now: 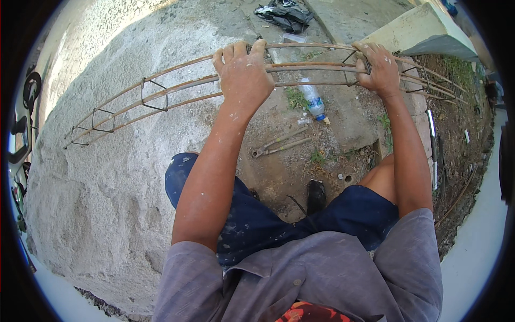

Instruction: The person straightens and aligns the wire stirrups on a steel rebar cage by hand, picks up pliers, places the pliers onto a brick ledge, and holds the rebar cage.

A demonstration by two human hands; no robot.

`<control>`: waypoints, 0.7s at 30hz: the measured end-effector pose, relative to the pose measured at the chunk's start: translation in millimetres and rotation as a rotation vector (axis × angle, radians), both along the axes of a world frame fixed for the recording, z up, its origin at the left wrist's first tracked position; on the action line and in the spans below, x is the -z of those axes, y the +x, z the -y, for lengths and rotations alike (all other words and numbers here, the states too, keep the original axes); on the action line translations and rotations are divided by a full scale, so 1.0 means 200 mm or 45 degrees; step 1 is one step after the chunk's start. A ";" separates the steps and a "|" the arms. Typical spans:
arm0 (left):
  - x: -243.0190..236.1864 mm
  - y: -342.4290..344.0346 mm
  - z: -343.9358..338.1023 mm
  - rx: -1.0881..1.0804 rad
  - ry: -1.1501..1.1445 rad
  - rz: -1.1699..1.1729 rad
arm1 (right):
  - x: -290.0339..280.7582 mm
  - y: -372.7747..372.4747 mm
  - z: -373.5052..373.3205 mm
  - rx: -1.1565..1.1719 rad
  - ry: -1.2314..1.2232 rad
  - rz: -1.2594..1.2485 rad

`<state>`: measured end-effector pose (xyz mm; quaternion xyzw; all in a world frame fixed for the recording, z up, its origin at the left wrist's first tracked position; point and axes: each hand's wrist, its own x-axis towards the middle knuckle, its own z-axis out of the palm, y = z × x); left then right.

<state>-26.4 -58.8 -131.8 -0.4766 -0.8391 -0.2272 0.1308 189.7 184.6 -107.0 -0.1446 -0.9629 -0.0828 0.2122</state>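
Across the view in front of me runs a rebar cage [185,86], made of long rusty bars joined by several dark wire stirrups. My left hand [245,75] is closed over the bars left of the middle, its back toward me. Further right, my right hand [380,70] grips the same cage close to a stirrup, fingers over the far bar and thumb on the near side. Between the hands the bars pass above a plastic bottle [313,98] with a blue cap, lying on the ground. Nearer me lie long-handled pincers [279,145] with worn handles.
A large heap of grey sand [118,198] fills the left side. Crumpled black plastic [284,16] lies at the far side, near a pale concrete block [424,32]. Soil with weeds [456,134] borders the right. A dark shoe [316,197] shows below me.
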 end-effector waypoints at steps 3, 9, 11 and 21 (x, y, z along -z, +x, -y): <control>0.00 0.01 -0.01 -0.030 0.038 0.023 | -0.01 -0.01 0.02 0.033 -0.003 0.018; 0.00 0.01 -0.02 -0.099 0.019 0.055 | -0.03 -0.03 0.03 -0.048 0.017 -0.005; 0.00 0.01 -0.03 -0.090 0.032 0.090 | -0.02 -0.03 0.03 -0.057 0.057 -0.033; -0.01 0.02 -0.02 -0.088 0.117 0.159 | 0.02 0.02 -0.04 -0.009 0.002 0.067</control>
